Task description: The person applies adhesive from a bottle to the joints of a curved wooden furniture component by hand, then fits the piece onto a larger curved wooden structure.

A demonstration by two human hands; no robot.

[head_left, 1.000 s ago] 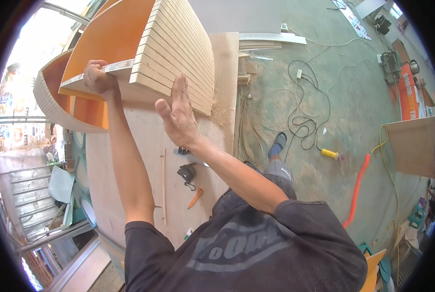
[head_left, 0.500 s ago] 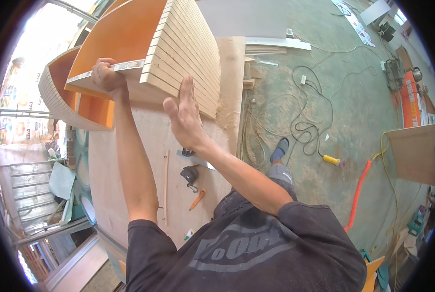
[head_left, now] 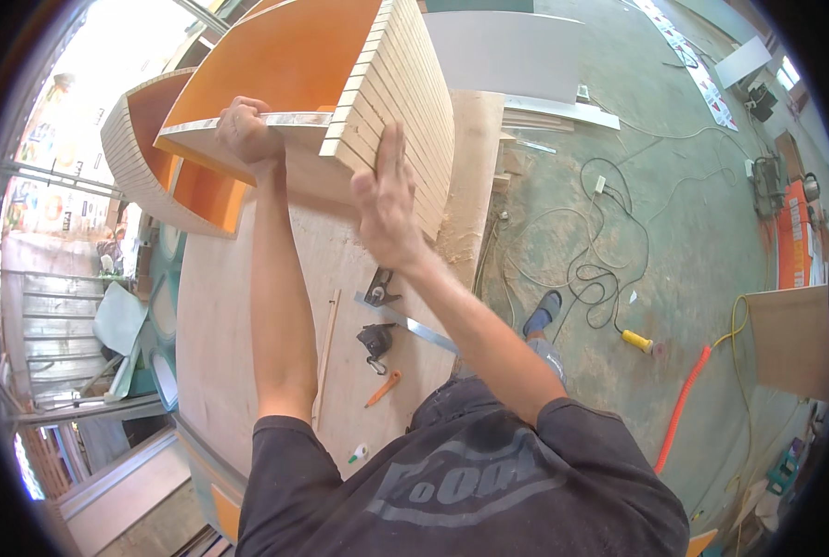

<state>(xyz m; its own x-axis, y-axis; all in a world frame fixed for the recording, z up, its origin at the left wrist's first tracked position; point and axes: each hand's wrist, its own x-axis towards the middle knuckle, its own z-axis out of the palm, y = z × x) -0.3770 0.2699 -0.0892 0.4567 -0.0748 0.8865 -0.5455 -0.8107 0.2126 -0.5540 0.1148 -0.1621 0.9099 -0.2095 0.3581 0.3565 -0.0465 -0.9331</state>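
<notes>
Orange-lined curved slatted panel [head_left: 340, 84] stands on plywood bench [head_left: 229, 343], long axis toward 12 o'clock. My left hand [head_left: 245, 133] clenches its front rim at 11 o'clock. Right hand [head_left: 387, 200] flat, fingers released, pressing slatted face (nearer hand), 1 o'clock side.

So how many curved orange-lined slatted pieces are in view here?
2. One curved piece is held up by the left hand and right hand; a second piece sits behind it to the left. More may be hidden.
</notes>
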